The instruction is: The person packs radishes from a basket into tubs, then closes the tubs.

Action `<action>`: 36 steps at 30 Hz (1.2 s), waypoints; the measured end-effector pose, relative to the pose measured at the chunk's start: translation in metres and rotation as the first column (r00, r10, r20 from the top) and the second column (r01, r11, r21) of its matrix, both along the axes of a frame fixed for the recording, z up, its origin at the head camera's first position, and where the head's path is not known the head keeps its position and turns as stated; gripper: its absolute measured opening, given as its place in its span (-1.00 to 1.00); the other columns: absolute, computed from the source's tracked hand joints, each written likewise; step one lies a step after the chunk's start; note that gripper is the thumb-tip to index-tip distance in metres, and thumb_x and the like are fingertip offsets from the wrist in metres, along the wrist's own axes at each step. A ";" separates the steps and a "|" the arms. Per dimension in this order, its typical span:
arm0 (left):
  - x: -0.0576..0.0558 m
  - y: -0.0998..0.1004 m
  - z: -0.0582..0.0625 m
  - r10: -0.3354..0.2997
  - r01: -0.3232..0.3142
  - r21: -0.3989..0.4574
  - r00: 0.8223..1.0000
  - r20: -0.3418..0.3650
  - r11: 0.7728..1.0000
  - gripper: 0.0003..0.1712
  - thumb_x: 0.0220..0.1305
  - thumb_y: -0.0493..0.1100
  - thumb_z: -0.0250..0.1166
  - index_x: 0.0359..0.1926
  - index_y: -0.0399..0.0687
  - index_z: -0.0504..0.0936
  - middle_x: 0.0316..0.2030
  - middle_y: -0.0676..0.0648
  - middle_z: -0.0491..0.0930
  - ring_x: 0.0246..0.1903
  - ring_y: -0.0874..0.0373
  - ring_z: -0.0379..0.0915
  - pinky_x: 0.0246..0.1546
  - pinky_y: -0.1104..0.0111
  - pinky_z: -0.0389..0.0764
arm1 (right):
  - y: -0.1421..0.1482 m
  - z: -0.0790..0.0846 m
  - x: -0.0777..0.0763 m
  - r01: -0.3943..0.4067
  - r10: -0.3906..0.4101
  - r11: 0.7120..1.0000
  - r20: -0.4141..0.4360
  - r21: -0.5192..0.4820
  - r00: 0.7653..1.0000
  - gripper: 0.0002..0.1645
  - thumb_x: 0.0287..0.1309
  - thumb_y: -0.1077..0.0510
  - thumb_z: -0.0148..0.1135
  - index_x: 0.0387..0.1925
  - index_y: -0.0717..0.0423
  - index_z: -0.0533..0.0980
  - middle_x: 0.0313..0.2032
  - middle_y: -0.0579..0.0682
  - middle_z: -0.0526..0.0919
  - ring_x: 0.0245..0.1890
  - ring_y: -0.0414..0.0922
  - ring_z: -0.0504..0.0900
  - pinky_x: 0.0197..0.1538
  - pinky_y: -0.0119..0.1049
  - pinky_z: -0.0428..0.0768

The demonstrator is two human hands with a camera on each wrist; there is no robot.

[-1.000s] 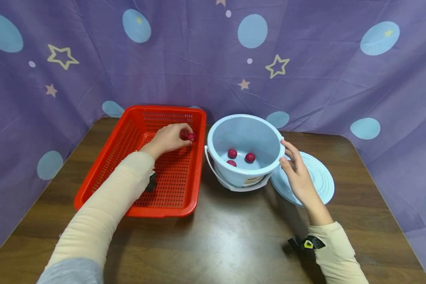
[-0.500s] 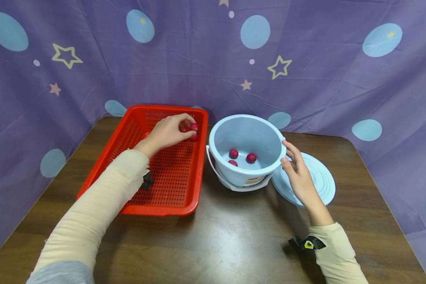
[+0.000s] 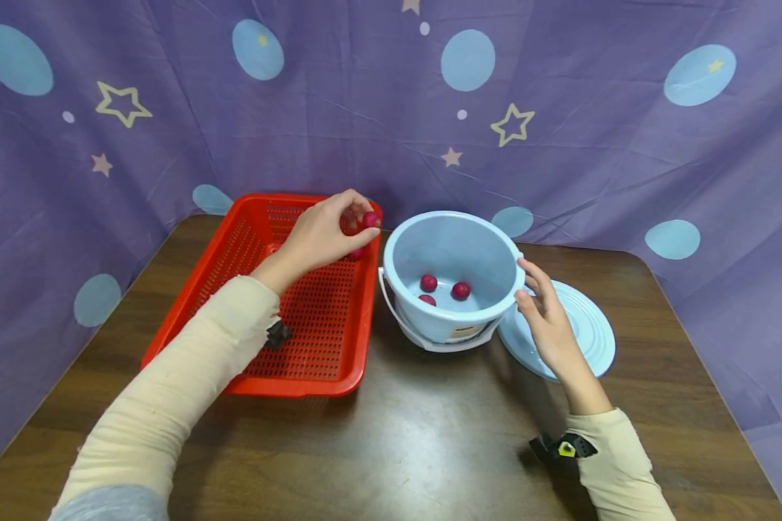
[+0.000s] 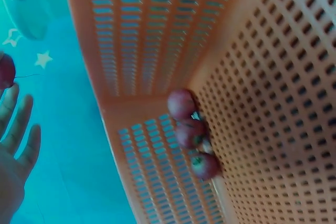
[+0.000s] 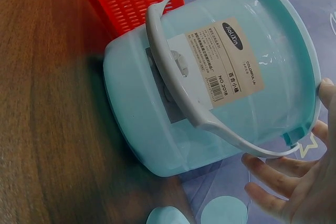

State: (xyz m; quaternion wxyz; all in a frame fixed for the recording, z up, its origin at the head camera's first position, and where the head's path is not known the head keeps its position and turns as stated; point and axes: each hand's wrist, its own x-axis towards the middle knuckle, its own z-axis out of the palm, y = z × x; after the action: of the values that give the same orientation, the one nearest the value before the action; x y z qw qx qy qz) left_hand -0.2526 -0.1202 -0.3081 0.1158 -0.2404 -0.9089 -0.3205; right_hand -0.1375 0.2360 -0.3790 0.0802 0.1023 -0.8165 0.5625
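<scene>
My left hand [image 3: 326, 230] pinches a small red radish [image 3: 371, 220] between thumb and fingertips, at the far right rim of the red plastic basket [image 3: 363, 347]. A thin root trails from that radish [image 4: 6, 71] in the left wrist view. Three more radishes [image 4: 190, 133] lie in a row in the basket's corner. To the right, a light blue bucket [image 3: 443, 329] stands with three radishes [image 3: 460, 291] on its floor. My right hand [image 3: 550, 325] holds the bucket's right rim by the handle joint, thumb and fingertips at the edge.
A light blue round lid [image 3: 589, 325] lies on the wooden table [image 3: 430, 434], partly behind the bucket and right hand. The bucket's white handle [image 5: 178, 87] hangs down its near side. A purple curtain [image 3: 365, 108] hangs behind the table's far edge.
The left hand has lifted a radish from inside the basket up and rightward to the rim's height. The right hand and bucket stay in place.
</scene>
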 end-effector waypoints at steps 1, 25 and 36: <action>0.001 0.002 0.001 -0.005 0.005 0.024 1.000 -0.006 1.000 -0.63 0.19 0.11 0.41 -0.09 0.09 0.57 -0.30 0.09 0.56 -0.28 0.21 0.45 -0.24 0.28 0.45 | 0.000 0.000 0.000 -0.001 0.001 1.000 -0.001 -0.002 1.000 -0.39 0.53 0.09 -0.09 0.51 -0.10 0.11 0.35 0.29 0.30 0.28 0.20 0.36 0.27 0.21 0.28; 0.015 0.028 0.012 -0.264 0.264 -0.002 0.964 0.033 0.965 -0.62 0.11 -0.01 0.52 -0.04 0.11 0.68 -0.23 0.02 0.60 -0.22 0.19 0.46 -0.31 0.29 0.46 | 0.000 0.000 0.000 -0.004 0.004 1.000 0.012 -0.006 1.000 -0.39 0.53 0.08 -0.10 0.52 -0.13 0.11 0.36 0.25 0.30 0.25 0.19 0.41 0.22 -0.11 0.42; 0.015 0.027 0.010 -0.266 0.274 -0.089 0.959 0.095 0.958 -0.58 0.09 0.07 0.53 -0.03 0.16 0.68 -0.23 0.02 0.58 -0.22 0.10 0.50 -0.29 0.26 0.45 | 0.000 -0.001 0.000 -0.005 0.005 1.000 0.013 -0.003 1.000 -0.39 0.53 0.08 -0.10 0.52 -0.13 0.10 0.36 0.26 0.29 0.24 0.19 0.42 0.09 -0.47 0.41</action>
State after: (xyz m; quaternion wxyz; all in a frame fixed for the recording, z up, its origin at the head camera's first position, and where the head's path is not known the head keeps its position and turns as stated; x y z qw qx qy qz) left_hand -0.2373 -0.0934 -0.2978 0.0211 -0.3544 -0.8866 -0.2965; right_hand -0.1372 0.2362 -0.3795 0.0738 0.1005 -0.8158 0.5646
